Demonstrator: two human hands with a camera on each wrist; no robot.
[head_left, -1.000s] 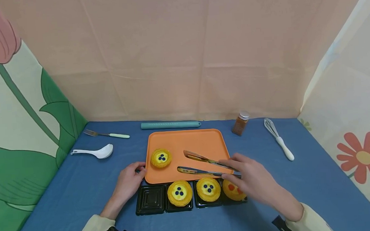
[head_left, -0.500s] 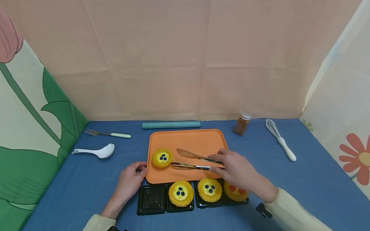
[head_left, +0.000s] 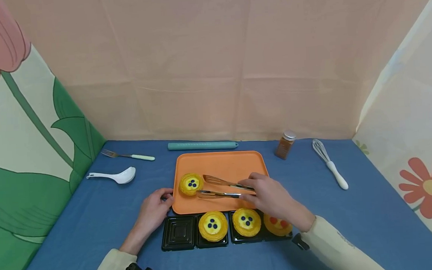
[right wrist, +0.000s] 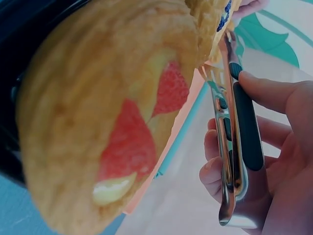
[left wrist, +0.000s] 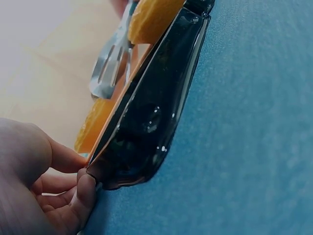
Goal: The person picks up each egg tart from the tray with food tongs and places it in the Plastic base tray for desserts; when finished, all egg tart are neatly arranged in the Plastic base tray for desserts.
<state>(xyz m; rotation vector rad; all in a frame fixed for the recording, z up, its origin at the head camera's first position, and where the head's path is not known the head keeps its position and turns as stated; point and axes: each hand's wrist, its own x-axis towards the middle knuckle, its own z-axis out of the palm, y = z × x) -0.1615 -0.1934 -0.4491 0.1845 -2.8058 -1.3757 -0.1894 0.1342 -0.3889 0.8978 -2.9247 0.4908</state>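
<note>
My right hand [head_left: 271, 195] grips metal tongs [head_left: 221, 194] with dark handle pads. Their arms stand apart over the orange tray [head_left: 221, 163], the tips right at an egg tart with blueberries [head_left: 191, 184] on the tray's left side. At the tray's lower left edge, my left hand [head_left: 155, 209] pinches the rim with thumb and fingers. Black plastic containers [head_left: 178, 233] line the tray's front; the leftmost compartment holds nothing. Two blueberry tarts [head_left: 213, 226] sit in other compartments. A strawberry tart [right wrist: 98, 122] fills much of the right wrist view.
A fork [head_left: 142, 157] and a white ladle [head_left: 125, 175] lie at the left. Behind the tray is a teal rolling pin [head_left: 202, 145]. A spice jar [head_left: 285, 145] and a whisk [head_left: 330, 165] lie at the right.
My right hand has carried the tongs leftward over the tray, bringing their tips to the blueberry tart. My left hand has stayed at the tray's edge.
</note>
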